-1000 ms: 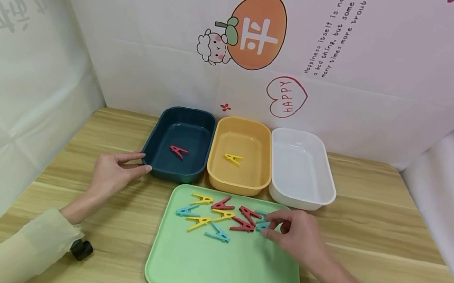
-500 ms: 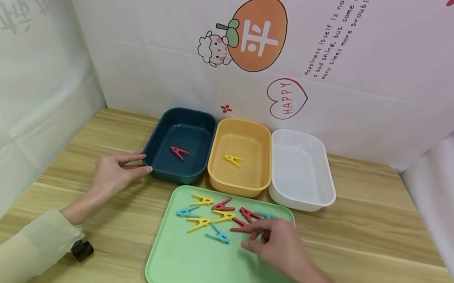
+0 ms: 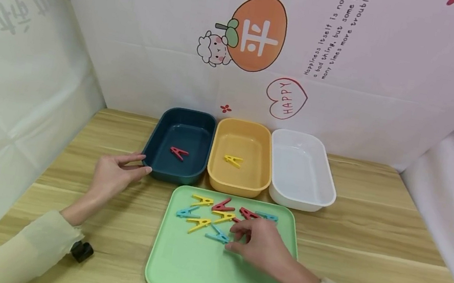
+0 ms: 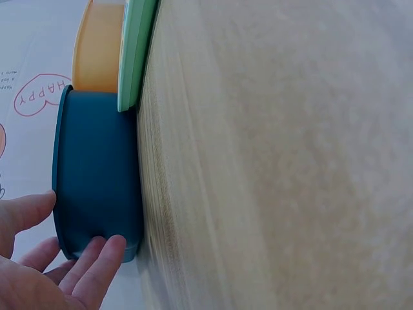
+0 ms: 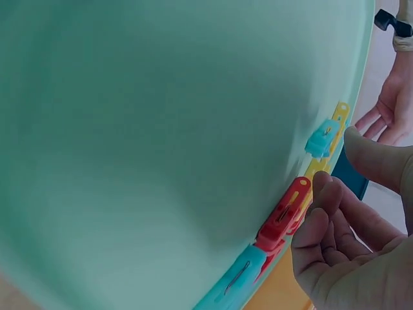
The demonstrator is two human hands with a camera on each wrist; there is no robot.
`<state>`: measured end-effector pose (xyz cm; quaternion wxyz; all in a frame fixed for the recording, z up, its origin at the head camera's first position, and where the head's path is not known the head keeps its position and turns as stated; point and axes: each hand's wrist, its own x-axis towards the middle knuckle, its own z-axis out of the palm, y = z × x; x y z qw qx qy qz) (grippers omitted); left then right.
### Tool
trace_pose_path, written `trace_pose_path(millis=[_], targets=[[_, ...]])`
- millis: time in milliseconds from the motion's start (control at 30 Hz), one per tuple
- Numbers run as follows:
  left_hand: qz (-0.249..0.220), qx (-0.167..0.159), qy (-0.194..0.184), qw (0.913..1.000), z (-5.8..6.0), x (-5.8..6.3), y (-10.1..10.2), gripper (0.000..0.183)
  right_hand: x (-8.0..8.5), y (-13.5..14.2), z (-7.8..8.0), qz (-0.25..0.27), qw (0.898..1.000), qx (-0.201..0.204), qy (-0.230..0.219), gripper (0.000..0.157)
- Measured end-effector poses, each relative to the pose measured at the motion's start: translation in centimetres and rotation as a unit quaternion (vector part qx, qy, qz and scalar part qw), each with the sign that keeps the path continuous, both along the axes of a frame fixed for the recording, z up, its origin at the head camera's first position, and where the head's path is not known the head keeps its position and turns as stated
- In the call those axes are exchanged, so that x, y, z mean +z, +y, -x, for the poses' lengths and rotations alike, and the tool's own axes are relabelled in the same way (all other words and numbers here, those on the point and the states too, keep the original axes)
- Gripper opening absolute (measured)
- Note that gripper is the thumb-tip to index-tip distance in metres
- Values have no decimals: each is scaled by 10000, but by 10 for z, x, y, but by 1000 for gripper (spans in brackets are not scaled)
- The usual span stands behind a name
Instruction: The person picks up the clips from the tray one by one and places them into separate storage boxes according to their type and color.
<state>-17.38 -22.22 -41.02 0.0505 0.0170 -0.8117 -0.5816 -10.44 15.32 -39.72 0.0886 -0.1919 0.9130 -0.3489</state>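
"What's filling the foreground?"
"The green tray (image 3: 214,275); past its far-left corner the navy bin (image 3: 178,178) is sitting, the left hand (image 3: 110,175) touching it with extended fingers."
"The right hand (image 3: 261,247)?"
"Hovering nearer, thumb and forefinger parted; a light-blue clothespin (image 3: 219,235) is lying on the tray just left, running crosswise, closed end facing them."
"Other views?"
"The right wrist's is showing curled fingers the head view is hiding, apparently gripping nothing."

Two hands (image 3: 113,175), three bins (image 3: 236,189), one tray (image 3: 189,266), eleven-plus clothespins (image 3: 204,201)
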Motion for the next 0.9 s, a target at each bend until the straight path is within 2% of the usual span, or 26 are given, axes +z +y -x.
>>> trace_pose_path(millis=[367, 633, 900], targets=[[-28, -4, 55, 10000, -1, 0, 0, 51, -5, -9, 2, -116, 9993, 318, 181, 17], [-4, -5, 41, 10000, -1, 0, 0, 51, -5, -8, 1, -126, 9995, 287, 5, 11], [-123, -49, -6, 9999, -1, 2, -1, 52, -4, 3, -3, -131, 9998, 171, -37, 11]])
